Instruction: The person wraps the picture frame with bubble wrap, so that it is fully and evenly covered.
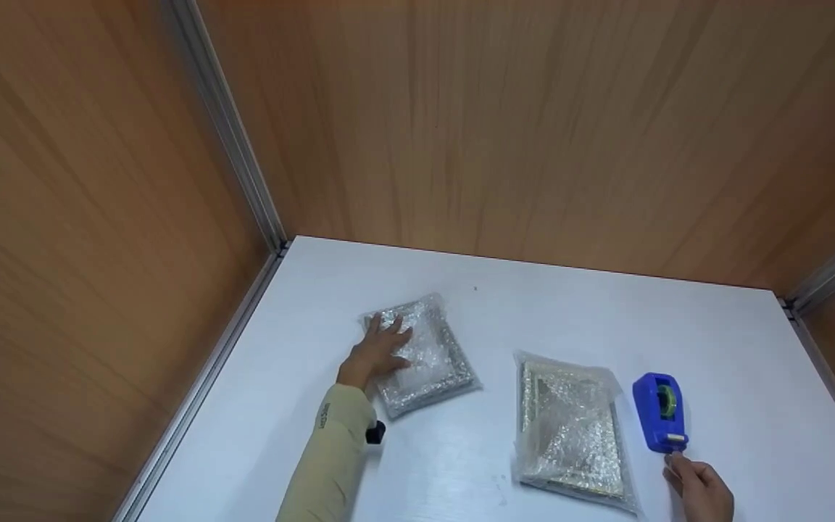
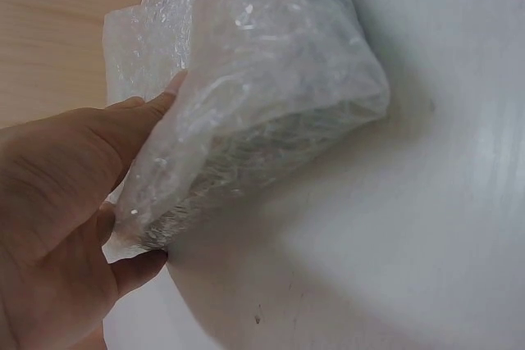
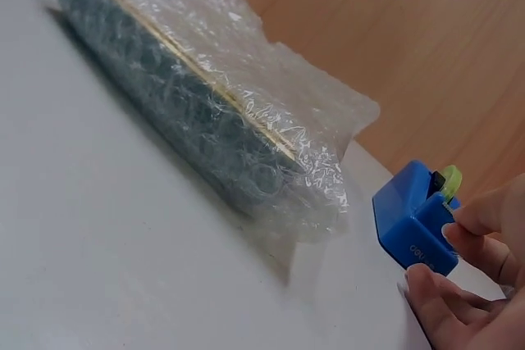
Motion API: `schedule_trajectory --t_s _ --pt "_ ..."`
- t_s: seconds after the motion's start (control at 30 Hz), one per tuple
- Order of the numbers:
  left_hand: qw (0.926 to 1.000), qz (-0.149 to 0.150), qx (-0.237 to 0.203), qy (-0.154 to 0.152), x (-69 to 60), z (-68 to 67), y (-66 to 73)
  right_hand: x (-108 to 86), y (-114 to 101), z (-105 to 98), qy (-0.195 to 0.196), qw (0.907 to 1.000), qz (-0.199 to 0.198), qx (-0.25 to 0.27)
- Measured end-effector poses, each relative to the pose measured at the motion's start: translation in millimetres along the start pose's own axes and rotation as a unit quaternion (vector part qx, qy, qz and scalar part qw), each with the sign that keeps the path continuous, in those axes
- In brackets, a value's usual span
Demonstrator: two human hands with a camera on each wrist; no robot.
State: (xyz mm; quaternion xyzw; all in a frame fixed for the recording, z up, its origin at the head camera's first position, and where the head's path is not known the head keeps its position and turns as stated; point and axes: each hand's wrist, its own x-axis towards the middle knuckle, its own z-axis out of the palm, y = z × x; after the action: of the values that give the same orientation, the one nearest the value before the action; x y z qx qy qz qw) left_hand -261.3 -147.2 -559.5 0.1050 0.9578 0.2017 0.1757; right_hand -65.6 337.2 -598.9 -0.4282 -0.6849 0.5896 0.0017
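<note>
A flat picture frame in bubble wrap lies at the centre-left of the table. My left hand rests spread across its left side; up close in the left wrist view, the fingers touch the wrap along one edge. Farther right is a second bubble-wrapped frame, its gold-coloured edge showing through in the right wrist view. Beside that stands a blue tape dispenser with a green roll core. At the dispenser's front, my right hand has bent fingers and thumb pinching at the tape end; the clear strip is hard to make out.
All of this is on a white table. A wood-panelled wall closes off the back, and another panel runs along the left. Metal rails line the corners and side edges.
</note>
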Motion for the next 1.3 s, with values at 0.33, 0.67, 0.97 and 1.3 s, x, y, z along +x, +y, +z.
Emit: schedule_trajectory --t_s 0.33,0.67,0.97,1.3 --pt "1.0000 0.008 0.000 -0.003 18.3 7.5 -2.6 16.4 2 14 0.072 0.9957 -0.043 -0.038" --pt "0.9998 0.017 0.008 -0.002 17.6 7.6 -3.0 11.9 10 11 0.077 0.9938 -0.076 -0.024" --pt "0.9999 0.015 0.005 0.003 16.5 9.5 2.6 -13.6 2 32 0.107 0.9778 -0.154 -0.093" --pt "0.9998 0.017 0.003 0.008 16.3 9.0 6.6 -48.3 -33 89 -0.032 0.9605 -0.276 -0.020"
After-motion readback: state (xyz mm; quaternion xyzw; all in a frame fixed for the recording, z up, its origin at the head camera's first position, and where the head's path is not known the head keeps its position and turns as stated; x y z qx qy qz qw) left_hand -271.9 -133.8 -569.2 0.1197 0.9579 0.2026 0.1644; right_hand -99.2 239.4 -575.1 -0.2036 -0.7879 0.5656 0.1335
